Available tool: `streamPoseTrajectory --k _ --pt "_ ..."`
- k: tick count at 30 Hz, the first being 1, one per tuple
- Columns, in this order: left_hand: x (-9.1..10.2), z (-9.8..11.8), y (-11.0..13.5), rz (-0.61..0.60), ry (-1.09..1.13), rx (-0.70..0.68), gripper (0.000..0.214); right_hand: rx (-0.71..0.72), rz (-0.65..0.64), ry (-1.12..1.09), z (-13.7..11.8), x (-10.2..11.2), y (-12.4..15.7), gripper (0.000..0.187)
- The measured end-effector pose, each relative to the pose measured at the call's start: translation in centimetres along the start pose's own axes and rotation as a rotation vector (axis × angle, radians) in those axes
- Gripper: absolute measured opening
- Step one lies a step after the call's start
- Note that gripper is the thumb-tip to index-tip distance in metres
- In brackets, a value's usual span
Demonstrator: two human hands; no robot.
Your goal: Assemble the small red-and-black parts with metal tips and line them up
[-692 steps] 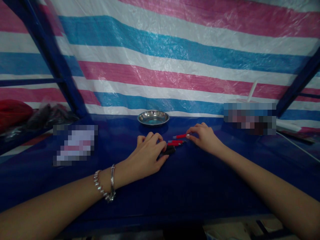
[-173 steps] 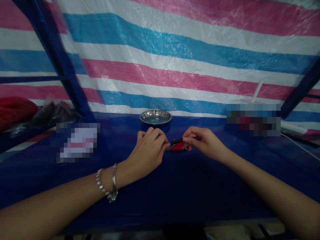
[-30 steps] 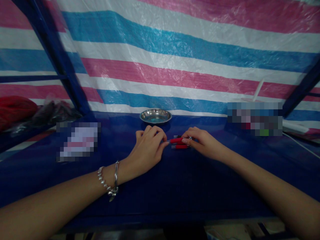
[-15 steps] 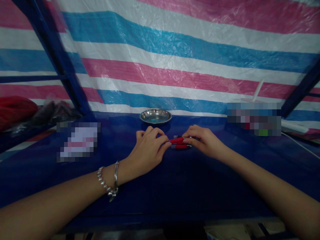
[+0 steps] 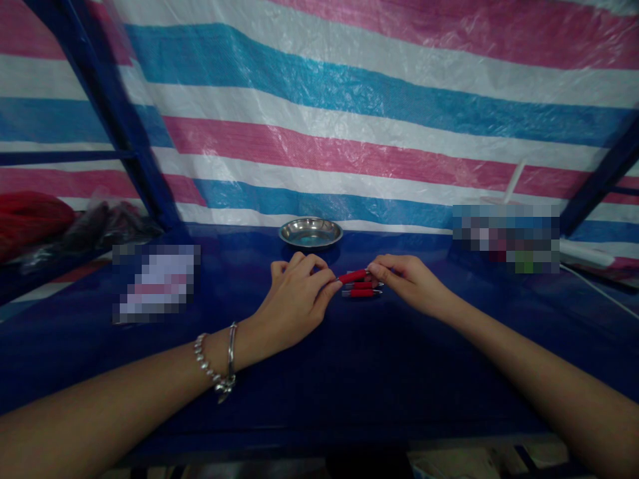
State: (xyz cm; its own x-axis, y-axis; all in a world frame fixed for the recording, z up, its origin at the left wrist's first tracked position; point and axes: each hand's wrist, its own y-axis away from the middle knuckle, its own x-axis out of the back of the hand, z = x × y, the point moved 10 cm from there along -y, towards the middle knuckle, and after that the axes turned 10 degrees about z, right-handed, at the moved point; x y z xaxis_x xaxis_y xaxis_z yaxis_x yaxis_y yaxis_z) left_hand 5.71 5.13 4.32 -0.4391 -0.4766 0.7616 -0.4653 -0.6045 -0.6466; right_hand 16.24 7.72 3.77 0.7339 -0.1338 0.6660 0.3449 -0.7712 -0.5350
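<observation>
Between my two hands is a small red pen, slightly tilted with its right end higher. My left hand, wearing silver bracelets on the wrist, pinches the pen's left end between thumb and forefinger. The thumb and forefinger of my right hand close on its silver right end. Just under and in front of it, other red pens with silver tips lie side by side on the blue table. They are partly covered by the held pen and my right fingers.
Behind my hands a shallow shiny metal dish stands near the striped sheet. A blurred-out flat packet lies at the left. Blurred items and a white cable are at the right. Blue posts frame the sides.
My right fingers have shifted to the right end of the held pen, leaving more of it and the pens underneath visible. My left hand is almost still.
</observation>
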Motion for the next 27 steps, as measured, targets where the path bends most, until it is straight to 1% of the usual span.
streamPoseTrajectory --k 2,5,10,12,15,18,21,27 --pt "0.0 0.0 0.0 -0.003 0.0 0.001 0.021 -0.007 -0.01 -0.024 0.1 -0.1 0.0 0.032" --pt "-0.1 0.1 0.0 -0.017 -0.004 0.002 0.021 -0.014 -0.001 -0.056 0.1 -0.1 0.0 0.025" --pt "-0.2 0.0 0.0 -0.01 -0.012 0.002 0.021 -0.075 0.039 -0.1 0.6 0.1 0.0 0.012" --pt "-0.1 0.0 0.0 -0.003 -0.015 -0.002 0.021 -0.093 0.06 -0.112 0.7 0.3 0.1 0.012" --pt "-0.1 0.0 0.0 -0.003 -0.016 0.0 0.022 -0.112 0.065 -0.139 0.7 0.3 0.1 0.018" --pt "0.0 0.1 0.0 -0.009 -0.008 0.001 0.021 -0.122 0.022 -0.18 0.6 0.0 0.1 0.021" --pt "0.0 0.1 -0.1 -0.01 0.001 0.003 0.021 -0.114 -0.022 -0.206 0.5 -0.3 0.1 0.028" --pt "-0.1 0.2 0.1 -0.025 0.016 -0.005 0.021 -0.195 -0.034 -0.36 0.8 -0.7 0.2 0.015"
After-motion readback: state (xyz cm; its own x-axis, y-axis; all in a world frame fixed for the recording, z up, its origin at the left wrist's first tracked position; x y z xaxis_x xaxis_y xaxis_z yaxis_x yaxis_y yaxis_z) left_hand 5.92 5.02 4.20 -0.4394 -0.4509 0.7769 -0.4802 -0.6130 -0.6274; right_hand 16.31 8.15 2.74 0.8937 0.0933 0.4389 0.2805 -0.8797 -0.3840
